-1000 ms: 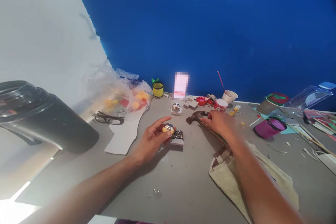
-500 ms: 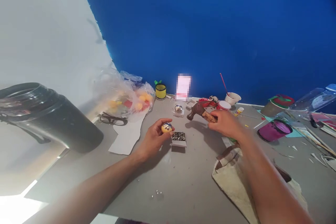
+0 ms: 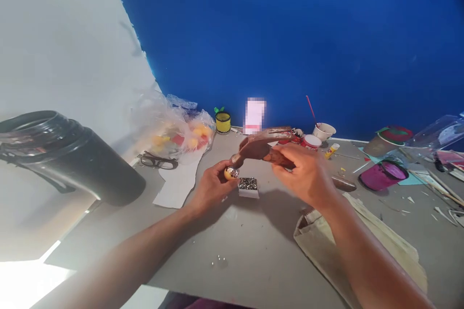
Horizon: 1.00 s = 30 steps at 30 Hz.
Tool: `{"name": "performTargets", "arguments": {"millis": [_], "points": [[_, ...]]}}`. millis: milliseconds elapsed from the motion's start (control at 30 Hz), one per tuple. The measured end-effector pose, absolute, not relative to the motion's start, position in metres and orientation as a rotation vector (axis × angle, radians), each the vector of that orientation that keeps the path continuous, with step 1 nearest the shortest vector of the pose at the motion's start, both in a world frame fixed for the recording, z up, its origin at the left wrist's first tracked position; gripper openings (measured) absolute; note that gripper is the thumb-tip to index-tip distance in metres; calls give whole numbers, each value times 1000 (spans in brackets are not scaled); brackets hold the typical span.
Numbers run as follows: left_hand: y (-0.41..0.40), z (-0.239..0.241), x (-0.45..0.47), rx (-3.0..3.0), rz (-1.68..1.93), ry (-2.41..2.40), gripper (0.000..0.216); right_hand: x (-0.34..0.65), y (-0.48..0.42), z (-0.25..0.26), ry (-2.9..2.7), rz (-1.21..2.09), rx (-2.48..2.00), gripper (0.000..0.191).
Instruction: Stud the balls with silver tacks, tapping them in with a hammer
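Between the thumb and fingers of my left hand [image 3: 214, 184] is a small yellow ball [image 3: 229, 174] with shiny silver studs over its upper part. My right hand [image 3: 302, 169] is closed round the handle of a claw hammer [image 3: 255, 148]. The hammer's head reaches left, its face at the top of the ball; whether they touch I cannot tell. Just right of my left fingertips sits a small white box [image 3: 248, 188] full of shiny metal tacks. A few loose tacks [image 3: 219, 259] lie on the grey table [image 3: 250, 256].
A large dark flask [image 3: 90, 159] stands at left, beside glasses [image 3: 157, 160] and a plastic bag [image 3: 181, 130]. Behind are a yellow pot [image 3: 223, 122] and a paper cup [image 3: 324, 132]. On the right lie a cloth bag [image 3: 384, 246] and a purple pot [image 3: 383, 175].
My right hand has brought the hammer left and closer, from above the table to the ball. My left hand still grips the ball in nearly the same place.
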<state>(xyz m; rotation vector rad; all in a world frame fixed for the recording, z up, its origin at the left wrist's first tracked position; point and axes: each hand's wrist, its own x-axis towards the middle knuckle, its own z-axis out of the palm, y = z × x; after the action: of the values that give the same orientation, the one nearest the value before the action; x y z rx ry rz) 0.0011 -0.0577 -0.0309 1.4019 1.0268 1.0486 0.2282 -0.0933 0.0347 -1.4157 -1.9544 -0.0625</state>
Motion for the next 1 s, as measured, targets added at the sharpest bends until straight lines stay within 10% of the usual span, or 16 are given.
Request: {"name": "performTargets", "arguments": {"millis": [1000], "points": [[-59,-27,-1,1118,890,629,53,247,-102,43,-1792,120,-1707,18]]}}
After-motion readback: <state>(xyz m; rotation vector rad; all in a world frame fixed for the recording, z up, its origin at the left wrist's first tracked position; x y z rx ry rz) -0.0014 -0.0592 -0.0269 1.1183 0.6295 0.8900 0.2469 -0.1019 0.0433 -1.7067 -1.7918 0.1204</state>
